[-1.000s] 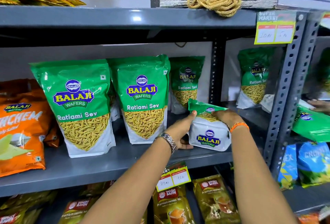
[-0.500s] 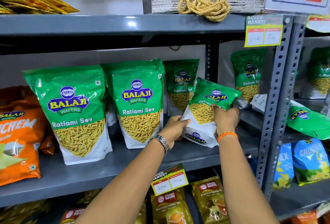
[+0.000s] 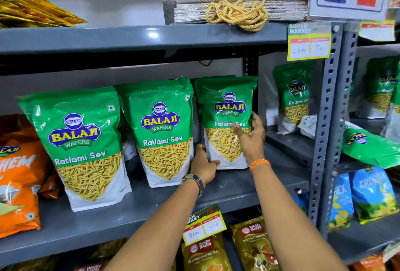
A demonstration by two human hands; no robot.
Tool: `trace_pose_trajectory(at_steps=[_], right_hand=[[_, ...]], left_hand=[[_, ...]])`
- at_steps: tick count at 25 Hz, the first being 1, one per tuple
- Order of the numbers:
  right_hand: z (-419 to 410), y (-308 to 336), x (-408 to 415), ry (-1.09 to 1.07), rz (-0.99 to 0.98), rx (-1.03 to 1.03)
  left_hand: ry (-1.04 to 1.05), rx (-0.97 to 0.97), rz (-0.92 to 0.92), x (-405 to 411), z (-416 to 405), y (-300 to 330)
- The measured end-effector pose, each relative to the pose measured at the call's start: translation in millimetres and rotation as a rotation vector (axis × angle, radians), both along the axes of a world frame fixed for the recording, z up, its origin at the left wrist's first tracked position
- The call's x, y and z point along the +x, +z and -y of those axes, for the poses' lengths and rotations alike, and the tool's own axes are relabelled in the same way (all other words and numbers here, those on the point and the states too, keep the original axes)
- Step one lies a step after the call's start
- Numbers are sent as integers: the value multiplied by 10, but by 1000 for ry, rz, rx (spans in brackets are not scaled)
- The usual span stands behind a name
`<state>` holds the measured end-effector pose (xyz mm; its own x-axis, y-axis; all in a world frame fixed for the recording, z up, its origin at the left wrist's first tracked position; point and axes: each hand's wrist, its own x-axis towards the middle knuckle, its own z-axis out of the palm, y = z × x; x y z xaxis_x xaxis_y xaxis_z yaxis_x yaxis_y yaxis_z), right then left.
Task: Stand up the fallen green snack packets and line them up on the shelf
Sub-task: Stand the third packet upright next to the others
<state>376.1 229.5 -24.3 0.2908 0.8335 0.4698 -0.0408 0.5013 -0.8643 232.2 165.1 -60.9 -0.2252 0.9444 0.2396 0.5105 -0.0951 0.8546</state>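
Observation:
Three green Balaji Ratlami Sev packets stand upright in a row on the grey shelf [image 3: 108, 223]: a left packet [image 3: 80, 149], a middle packet [image 3: 164, 132] and a right packet [image 3: 225, 110]. My left hand [image 3: 203, 168] grips the right packet's lower left corner, thumb on its front. My right hand [image 3: 251, 138] holds its right edge, fingers spread over the front. Another green packet [image 3: 292, 100] stands farther back right. A fallen green packet [image 3: 368, 147] lies flat in the neighbouring bay.
Orange snack packets [image 3: 19, 184] crowd the shelf's left end. A perforated grey upright post [image 3: 331, 119] divides the bays. Price tags [image 3: 203, 225] hang from the shelf edge. Tea packs [image 3: 205, 253] fill the shelf below, blue packets [image 3: 372, 195] sit lower right.
The packet in my hands went from lying on its side to tilted to upright, and moved back beside the middle packet. It now hides the packet that stood behind.

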Motion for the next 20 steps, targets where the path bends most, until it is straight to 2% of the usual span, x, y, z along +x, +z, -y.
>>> trace_pose_trajectory(at_steps=[5, 9, 14, 20], right_hand=[[-150, -143, 43, 11, 143, -95], [-252, -294, 122, 123, 155, -130], [-202, -361, 206, 335, 199, -130], [-87, -339, 257, 340, 276, -106]], left_hand=[[151, 0, -270, 73, -89, 10], [190, 19, -298, 86, -129, 10], [143, 25, -370, 64, -104, 52], [122, 54, -424, 95, 69, 73]])
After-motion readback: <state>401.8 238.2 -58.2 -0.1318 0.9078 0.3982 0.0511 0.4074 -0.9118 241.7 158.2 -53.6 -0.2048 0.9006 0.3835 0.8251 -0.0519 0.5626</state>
